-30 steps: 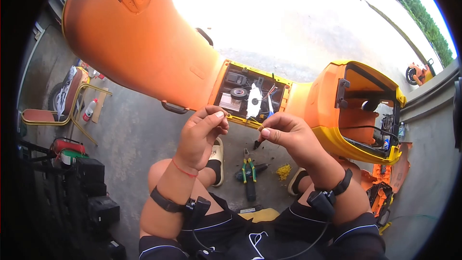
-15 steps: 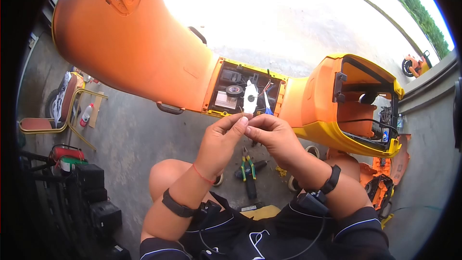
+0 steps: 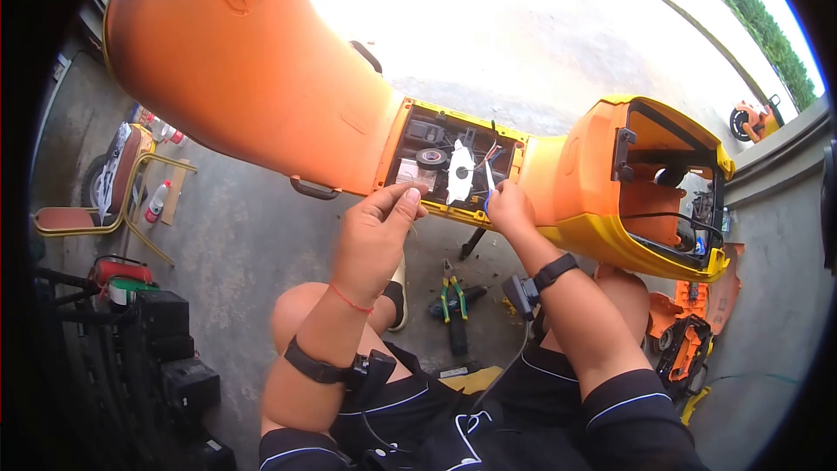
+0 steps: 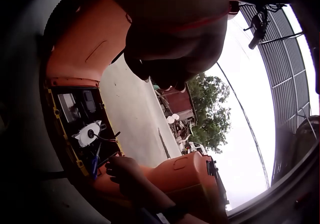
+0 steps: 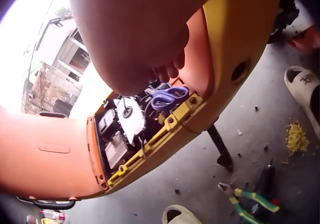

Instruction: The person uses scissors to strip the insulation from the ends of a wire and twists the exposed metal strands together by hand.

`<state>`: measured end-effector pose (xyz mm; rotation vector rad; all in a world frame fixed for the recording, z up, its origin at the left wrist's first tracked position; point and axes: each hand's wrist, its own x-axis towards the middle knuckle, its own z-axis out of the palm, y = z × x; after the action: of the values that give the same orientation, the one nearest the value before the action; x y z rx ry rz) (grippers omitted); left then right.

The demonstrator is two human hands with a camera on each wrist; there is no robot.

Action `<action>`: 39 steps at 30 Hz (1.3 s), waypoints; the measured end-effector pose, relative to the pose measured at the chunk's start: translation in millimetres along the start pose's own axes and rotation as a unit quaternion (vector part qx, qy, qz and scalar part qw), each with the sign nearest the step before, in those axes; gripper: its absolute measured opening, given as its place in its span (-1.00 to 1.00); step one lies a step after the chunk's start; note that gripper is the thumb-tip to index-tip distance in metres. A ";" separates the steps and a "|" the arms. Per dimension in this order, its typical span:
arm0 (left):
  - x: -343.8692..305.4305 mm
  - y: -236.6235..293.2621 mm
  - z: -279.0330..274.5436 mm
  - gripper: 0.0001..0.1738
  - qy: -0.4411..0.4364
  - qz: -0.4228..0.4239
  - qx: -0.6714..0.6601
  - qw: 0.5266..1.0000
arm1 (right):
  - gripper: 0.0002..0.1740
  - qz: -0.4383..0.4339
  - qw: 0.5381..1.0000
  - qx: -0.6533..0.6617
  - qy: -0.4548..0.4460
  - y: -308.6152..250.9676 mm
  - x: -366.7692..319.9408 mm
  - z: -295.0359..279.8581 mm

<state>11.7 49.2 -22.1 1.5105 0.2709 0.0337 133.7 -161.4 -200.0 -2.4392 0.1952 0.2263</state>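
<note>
My left hand (image 3: 377, 231) is held up in front of the scooter's open floor compartment (image 3: 410, 135), thumb against the fingers. It pinches a thin yellowish wire (image 3: 415, 228), of which only a short end shows below the fingers. At the compartment's right end is my right hand (image 3: 512, 209), its fingers loosely bent right beside the scissors (image 5: 167, 98). The scissors lie in the compartment, blue-purple handles toward the near yellow rim. Next to them are a white piece with a black centre (image 3: 460, 172), some loose wires (image 3: 493, 153) and a roll of black tape (image 3: 432, 159).
The orange scooter body (image 3: 253, 78) spans the view. Pliers (image 3: 452, 292) with green-yellow handles lie over a dark power tool (image 3: 458, 336) on the floor. Yellow bits (image 5: 297, 138) lie beside a slipper (image 5: 304, 86). A chair (image 3: 83, 214) and a bottle (image 3: 158, 201) stand at left.
My hands met over the compartment's near edge half a second ago. Since then the right hand has parted and moved right to the scissors, while the left has drawn slightly left with the wire.
</note>
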 end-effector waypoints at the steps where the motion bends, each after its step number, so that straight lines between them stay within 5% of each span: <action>1: -0.1 0.2 -0.3 -0.69 0.000 0.002 0.003 1.000 | -0.71 -0.021 0.993 -0.111 0.024 8.4 0.2 5.0; 9: -5.6 -2.7 -4.8 -0.67 -0.048 -0.005 0.059 0.997 | -0.73 -0.035 0.980 -0.193 0.044 17.0 -7.7 25.5; 12: -7.4 -2.1 -5.5 -0.66 -0.055 0.015 0.100 0.993 | -0.72 0.046 0.977 -0.204 0.050 13.7 1.1 33.9; 21: -2.4 1.0 -11.0 -0.73 -0.078 0.074 0.210 0.972 | -0.76 0.074 0.979 -0.183 -0.053 6.9 13.8 5.2; 24: -0.8 2.6 -10.0 -0.76 -0.070 0.102 0.241 0.962 | -0.76 0.102 0.977 -0.114 -0.148 -2.7 -3.5 -25.5; 25: -2.1 2.2 -9.0 -0.76 -0.072 0.117 0.244 0.960 | -0.76 0.161 0.966 0.046 -0.198 4.1 -10.0 -31.1; 26: -1.7 1.9 -9.3 -0.76 -0.071 0.123 0.243 0.960 | -0.75 0.213 0.925 0.206 -0.237 8.5 -14.1 -36.9; 30: -8.5 7.7 -6.5 -0.76 -0.098 0.123 0.213 0.964 | -0.78 0.221 0.859 0.326 -0.326 -6.7 -71.1 -101.9; 36: -21.4 13.2 -10.8 -0.73 -0.157 -0.016 0.107 0.982 | -0.40 0.073 0.870 0.398 -0.281 -40.4 -125.2 -180.8; 39: -27.8 14.5 -5.8 -0.76 -0.170 -0.042 0.095 0.980 | -0.31 -0.019 0.810 0.505 -0.297 -31.7 -131.8 -196.2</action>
<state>-14.2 50.6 -3.7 1.6624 0.0627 -0.3225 33.6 -252.0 -3.4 -1.2227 -0.0284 0.6602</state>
